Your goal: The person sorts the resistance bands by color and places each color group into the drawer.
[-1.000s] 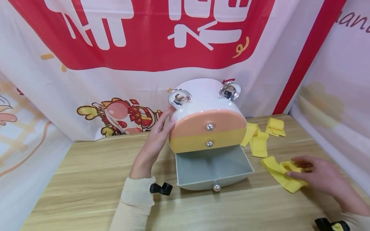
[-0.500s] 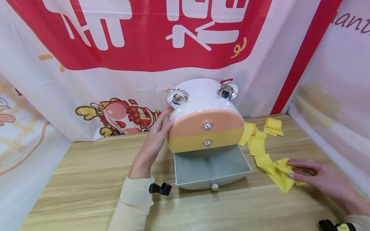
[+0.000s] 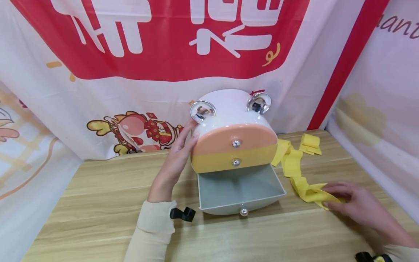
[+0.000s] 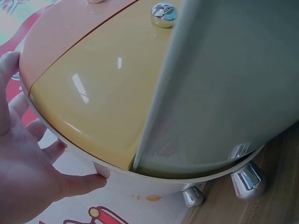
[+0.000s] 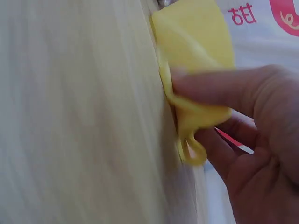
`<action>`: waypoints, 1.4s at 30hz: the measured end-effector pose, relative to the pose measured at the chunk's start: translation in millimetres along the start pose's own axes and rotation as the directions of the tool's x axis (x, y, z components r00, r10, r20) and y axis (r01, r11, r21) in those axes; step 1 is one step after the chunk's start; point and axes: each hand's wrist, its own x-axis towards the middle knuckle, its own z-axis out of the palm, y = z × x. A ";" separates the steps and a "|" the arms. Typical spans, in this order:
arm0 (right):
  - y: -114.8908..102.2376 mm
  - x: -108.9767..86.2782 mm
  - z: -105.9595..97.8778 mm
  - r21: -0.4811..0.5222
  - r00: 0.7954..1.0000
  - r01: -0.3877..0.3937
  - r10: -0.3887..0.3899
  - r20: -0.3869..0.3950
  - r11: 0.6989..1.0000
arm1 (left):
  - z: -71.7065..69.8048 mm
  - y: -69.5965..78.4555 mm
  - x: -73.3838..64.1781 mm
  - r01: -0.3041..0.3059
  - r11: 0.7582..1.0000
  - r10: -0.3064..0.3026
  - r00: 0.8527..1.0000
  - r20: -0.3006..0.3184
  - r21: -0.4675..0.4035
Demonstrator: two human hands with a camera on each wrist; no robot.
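Note:
A small white drawer cabinet [image 3: 229, 103] with silver ears stands on the table. Its peach top drawer [image 3: 226, 136] and yellow middle drawer [image 3: 214, 162] are closed; the grey-green bottom drawer [image 3: 240, 187] is pulled out, with nothing inside. My left hand [image 3: 171, 165] rests against the cabinet's left side, fingers spread along the wall, as the left wrist view also shows. To the right, my right hand [image 3: 358, 205] pinches a crumpled yellow cloth strip [image 3: 307, 193] between thumb and fingers, low over the tabletop. In the right wrist view the cloth [image 5: 194, 37] folds under the thumb.
More yellow strips [image 3: 291, 162] lie right of the cabinet, and a folded yellow piece [image 3: 310, 143] sits farther back. A printed curtain [image 3: 173, 72] hangs directly behind the cabinet, and another [image 3: 386, 109] borders the right side of the wooden table [image 3: 108, 203].
My right hand has shifted slightly left, and the strip in its fingers has bunched and folded into a narrower shape. My left hand and the cabinet stay put.

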 end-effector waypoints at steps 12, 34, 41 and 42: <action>-6.0 2.1 2.0 0.617 0.865 -0.468 0.471 0.173 0.633 | 0.6 -0.8 -0.2 -0.009 1.000 0.009 1.000 -0.010 0.000; -106.3 36.4 -28.8 0.871 0.948 -0.070 0.306 -0.094 0.486 | 0.1 -4.5 0.2 0.019 1.000 -0.019 1.000 -0.007 -0.007; -154.2 50.7 -32.0 0.856 0.915 -0.019 0.354 -0.192 0.516 | 0.6 -3.5 0.6 0.016 1.000 -0.016 1.000 -0.006 -0.006; -160.5 52.4 -31.2 0.847 0.912 -0.028 0.360 -0.196 0.531 | 1.1 -2.8 1.0 0.014 1.000 -0.014 1.000 -0.005 -0.006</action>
